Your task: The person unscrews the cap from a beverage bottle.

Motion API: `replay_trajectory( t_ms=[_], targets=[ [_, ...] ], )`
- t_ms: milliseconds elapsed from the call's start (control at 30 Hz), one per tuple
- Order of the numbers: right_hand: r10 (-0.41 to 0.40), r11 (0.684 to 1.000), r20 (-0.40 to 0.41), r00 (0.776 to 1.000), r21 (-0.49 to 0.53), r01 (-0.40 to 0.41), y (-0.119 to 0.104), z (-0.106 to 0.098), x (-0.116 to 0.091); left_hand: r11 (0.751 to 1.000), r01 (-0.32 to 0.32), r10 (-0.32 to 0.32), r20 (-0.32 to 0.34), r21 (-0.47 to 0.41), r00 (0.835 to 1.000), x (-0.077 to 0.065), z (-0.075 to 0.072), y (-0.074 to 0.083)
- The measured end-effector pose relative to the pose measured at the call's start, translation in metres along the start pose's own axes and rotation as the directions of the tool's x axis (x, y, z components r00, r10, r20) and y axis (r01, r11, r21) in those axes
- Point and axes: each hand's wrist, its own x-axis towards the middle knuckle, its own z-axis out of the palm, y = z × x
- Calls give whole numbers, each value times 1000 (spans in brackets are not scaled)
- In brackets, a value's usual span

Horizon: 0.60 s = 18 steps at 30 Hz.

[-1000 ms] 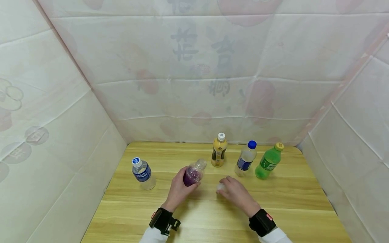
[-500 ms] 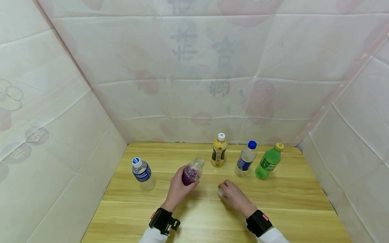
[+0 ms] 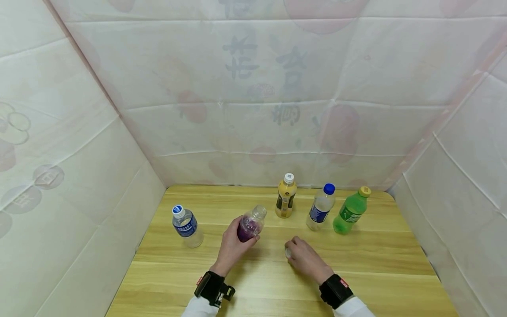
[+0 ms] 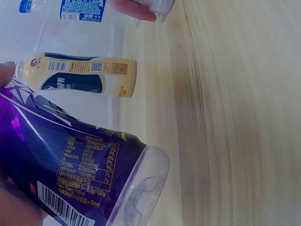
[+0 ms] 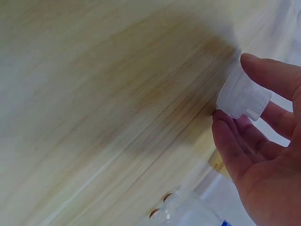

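Note:
My left hand (image 3: 229,248) grips a clear bottle with a purple label (image 3: 250,226), its fingers and thumb curled round the body. The bottle leans to the right and its neck is bare, with the mouth showing. In the left wrist view the printed purple label (image 4: 70,155) and the clear base are seen from close up, and the base is off the wood. My right hand (image 3: 306,259) pinches a translucent white bottle cap (image 5: 242,96) between thumb and fingers, close over the tabletop (image 3: 261,286). The two hands are apart, with the cap to the right of the bottle.
A blue-labelled water bottle (image 3: 187,226) stands at the left. Toward the back are a yellow bottle (image 3: 285,200) with a white cap, a clear bottle with a blue cap (image 3: 321,209), and a green bottle (image 3: 350,213). Pale cloth walls (image 3: 253,132) enclose the table.
Over the second, my right hand has come slightly nearer to me with the cap. The held bottle has shifted a little left. In the last half second almost nothing moves.

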Motion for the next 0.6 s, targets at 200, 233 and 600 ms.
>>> replay_trajectory(
  t_ms=[200,233,600],
  targets=[
    [-9,1000,5,1000,-10,9,1,2,0,1000,8,-8,-2,-2,1000,0,0,1],
    [-12,1000,7,1000,-11,12,1,2,-1,1000,10,-10,-2,-3,1000,0,0,1],
    [147,987,6,989,61,-147,1,-8,-3,998,46,-47,-23,-44,999,4,-4,2]
  ],
)
